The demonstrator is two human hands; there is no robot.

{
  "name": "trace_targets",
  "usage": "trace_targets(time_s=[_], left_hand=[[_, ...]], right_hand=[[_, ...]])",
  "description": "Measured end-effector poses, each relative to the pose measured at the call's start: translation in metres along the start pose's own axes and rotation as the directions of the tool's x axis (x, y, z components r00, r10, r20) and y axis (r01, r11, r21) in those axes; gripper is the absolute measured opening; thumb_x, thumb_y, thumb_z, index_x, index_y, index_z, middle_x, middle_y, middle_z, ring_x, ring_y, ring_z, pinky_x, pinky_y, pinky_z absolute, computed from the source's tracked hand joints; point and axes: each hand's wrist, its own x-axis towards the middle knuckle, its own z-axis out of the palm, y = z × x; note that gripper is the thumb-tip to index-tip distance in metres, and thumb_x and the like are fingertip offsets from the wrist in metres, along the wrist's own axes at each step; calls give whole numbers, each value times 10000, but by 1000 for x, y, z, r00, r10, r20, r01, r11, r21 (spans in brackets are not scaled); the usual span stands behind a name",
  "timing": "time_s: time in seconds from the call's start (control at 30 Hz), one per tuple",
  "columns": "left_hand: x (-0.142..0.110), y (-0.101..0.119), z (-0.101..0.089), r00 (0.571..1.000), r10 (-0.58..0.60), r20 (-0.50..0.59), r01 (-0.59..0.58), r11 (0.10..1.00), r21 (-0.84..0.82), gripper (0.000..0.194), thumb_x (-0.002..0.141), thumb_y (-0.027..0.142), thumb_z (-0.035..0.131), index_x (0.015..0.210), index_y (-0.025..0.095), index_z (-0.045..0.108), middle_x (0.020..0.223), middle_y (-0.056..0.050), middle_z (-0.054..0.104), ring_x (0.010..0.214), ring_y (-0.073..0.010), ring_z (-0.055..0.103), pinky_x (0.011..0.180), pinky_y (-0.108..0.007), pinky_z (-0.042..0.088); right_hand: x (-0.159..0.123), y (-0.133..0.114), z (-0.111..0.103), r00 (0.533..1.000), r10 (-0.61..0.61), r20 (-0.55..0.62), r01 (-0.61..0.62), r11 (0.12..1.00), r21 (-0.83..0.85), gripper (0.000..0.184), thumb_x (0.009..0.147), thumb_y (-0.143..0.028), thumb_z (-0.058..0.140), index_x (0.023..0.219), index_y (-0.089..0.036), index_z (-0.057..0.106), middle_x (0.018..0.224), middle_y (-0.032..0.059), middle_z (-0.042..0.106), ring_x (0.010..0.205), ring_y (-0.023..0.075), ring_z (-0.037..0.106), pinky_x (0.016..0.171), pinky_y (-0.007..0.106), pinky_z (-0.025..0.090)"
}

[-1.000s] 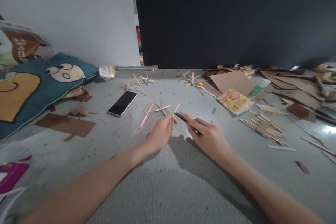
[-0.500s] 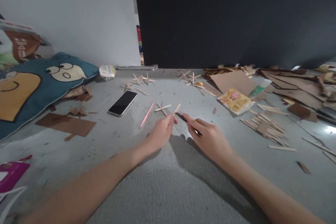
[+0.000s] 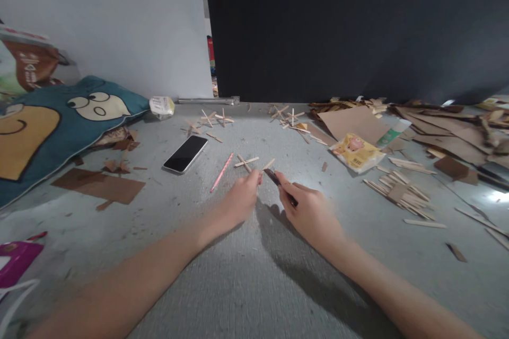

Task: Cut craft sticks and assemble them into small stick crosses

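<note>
Between the thumb and fingers of my left hand (image 3: pixel 243 197) is a thin wooden craft stick (image 3: pixel 269 164), its far end pointing up and to the right. My right hand (image 3: pixel 310 205) is closed around a dark-handled knife (image 3: pixel 272 176), whose blade end meets or nearly meets the stick; the exact contact is too small to tell. Just beyond my left hand lie crossed craft sticks (image 3: pixel 247 162) on the grey surface. A pink patterned pencil-like stick (image 3: pixel 221 172) lies to the left of them.
A phone (image 3: pixel 185 154) lies left of centre, near a blue cartoon cushion (image 3: pixel 85 116). More crossed sticks (image 3: pixel 292 116) sit at the back. To the right are a yellow packet (image 3: pixel 357 152), a pile of craft sticks (image 3: pixel 401 193) and cardboard pieces (image 3: pixel 353 122). A dark panel (image 3: pixel 350 26) stands behind.
The knife has shifted slightly left and turned steeper against the stick. My left hand has turned a little, and less of its fingers shows. The objects around have hardly moved.
</note>
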Motion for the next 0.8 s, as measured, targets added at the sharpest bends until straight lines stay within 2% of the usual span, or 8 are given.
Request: trace_targets(time_s=[0.3,0.4,0.57,0.8], left_hand=[[-1,-1,0,1000,10,0,-10,1000,26,302,887,-21,347,994,228,480,783,-17,577,714,-211,587,657,-302,396],[-1,0,0,1000,15,-7,-14,999,38,315,872,-30,350,999,227,481,798,-26,587,739,-220,598,659,-305,403],[-1,4,-4,1000,9,1,-9,999,39,313,866,-33,354,986,223,488,783,-21,573,720,-216,586,662,-308,410],[0,1,-1,1000,13,-27,-13,1000,0,291,881,-2,355,992,218,510,772,-19,578,706,-209,584,674,-313,420]], right_hand=[[4,-3,-2,993,109,37,-115,972,204,457,986,-324,475,1296,-122,744,697,45,716,524,113,509,567,226,424],[5,-3,-2,989,133,59,-143,963,227,476,981,-339,477,1302,-109,742,661,21,684,504,99,441,548,210,413],[6,-2,-1,985,157,74,-171,954,246,510,961,-346,490,1334,-88,722,640,5,659,496,95,407,530,209,400],[4,-3,0,987,151,63,-162,952,259,505,968,-357,477,1328,-109,728,648,1,649,509,114,457,517,219,410]])
